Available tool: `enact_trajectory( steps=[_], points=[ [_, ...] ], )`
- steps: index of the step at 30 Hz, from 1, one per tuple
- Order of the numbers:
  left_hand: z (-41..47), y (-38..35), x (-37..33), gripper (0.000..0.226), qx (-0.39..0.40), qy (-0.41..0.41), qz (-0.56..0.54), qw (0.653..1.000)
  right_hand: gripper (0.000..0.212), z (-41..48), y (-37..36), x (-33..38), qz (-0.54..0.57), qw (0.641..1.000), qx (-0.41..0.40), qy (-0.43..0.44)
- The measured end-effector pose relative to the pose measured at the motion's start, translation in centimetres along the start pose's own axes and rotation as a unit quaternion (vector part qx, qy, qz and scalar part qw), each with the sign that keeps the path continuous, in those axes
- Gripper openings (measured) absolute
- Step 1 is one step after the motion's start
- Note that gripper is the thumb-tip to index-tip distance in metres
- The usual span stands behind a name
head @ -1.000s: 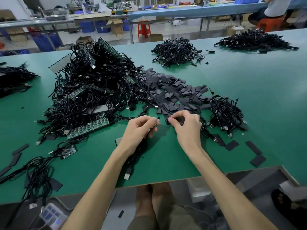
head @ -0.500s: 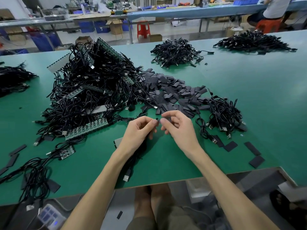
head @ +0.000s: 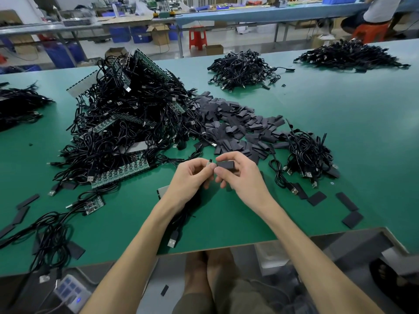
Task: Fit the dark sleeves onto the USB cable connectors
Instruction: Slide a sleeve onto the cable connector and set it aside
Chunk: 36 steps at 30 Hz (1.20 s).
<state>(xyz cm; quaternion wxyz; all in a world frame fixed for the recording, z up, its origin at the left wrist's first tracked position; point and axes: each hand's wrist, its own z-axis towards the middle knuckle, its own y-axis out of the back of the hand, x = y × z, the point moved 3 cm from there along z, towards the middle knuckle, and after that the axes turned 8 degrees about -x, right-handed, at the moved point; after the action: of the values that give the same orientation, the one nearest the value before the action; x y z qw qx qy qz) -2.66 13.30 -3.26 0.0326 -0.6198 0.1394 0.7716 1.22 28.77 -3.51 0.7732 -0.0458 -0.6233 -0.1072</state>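
- Left hand (head: pixel 192 177) pinches the cable end (head: pixel 209 163), fingers curled round it. The rest of the cable (head: pixel 181 220) hangs under the palm toward 6, with its plug (head: pixel 172 242) lying near the table (head: pixel 340 114) edge.
- Right hand (head: pixel 240 180) clamps one sleeve (head: pixel 225 164) between thumb and forefinger — mouth faces 9, just beside the cable end, not on it yet as far as I can tell.
- Risk: the sleeve looks flat. A hard pinch squashes the mouth shut, so the end butts the rim and won't enter.
- Risk: a slight tilt between the two makes a corner catch, and the sleeve buckles instead of sliding.
- Risk: little of the end shows past the left fingertips, so they probably block the sleeve before it seats and leave partial cover.
- Risk: the slack at 6 is close to the edge — if the plug slips off, its weight tugs the pinch mid-insert.
- Risk: the sleeve pile (head: pixel 238 125) at 12 and the heap (head: pixel 127 123) at 10 sit near, so a stray loop could snag the wrist.
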Motion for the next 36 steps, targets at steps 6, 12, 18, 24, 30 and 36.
enact_trajectory(
  steps=[6, 12, 18, 24, 30, 36],
  points=[
    [-0.09, 0.04, -0.28, 0.029, -0.007, 0.001, 0.004, 1.0, 0.016, -0.15, 0.19, 0.57, 0.043, 0.999, 0.0, 0.026],
    [-0.07, -0.18, -0.04, 0.022, -0.003, -0.001, -0.005, 1.0, 0.01, 0.21, 0.73, 0.28, 0.04, 0.997, -0.067, 0.015],
    [0.09, -0.23, 0.3, 0.027, 0.018, -0.016, 0.037, 0.999, 0.007, 0.21, 0.95, -0.01, 0.043, 0.996, -0.083, 0.002],
    [0.11, -0.19, 0.25, 0.029, 0.015, -0.019, 0.047, 0.999, 0.007, 0.28, 0.88, -0.08, 0.058, 0.995, -0.085, -0.004],
    [-0.08, -0.17, 0.12, 0.03, 0.011, -0.021, 0.056, 0.998, 0.011, 0.34, 0.82, -0.26, 0.057, 0.995, -0.08, -0.002],
    [-0.15, -0.37, 0.13, 0.025, 0.01, -0.012, 0.037, 0.999, 0.011, 0.21, 0.88, -0.39, 0.062, 0.995, -0.082, 0.001]
  ],
)
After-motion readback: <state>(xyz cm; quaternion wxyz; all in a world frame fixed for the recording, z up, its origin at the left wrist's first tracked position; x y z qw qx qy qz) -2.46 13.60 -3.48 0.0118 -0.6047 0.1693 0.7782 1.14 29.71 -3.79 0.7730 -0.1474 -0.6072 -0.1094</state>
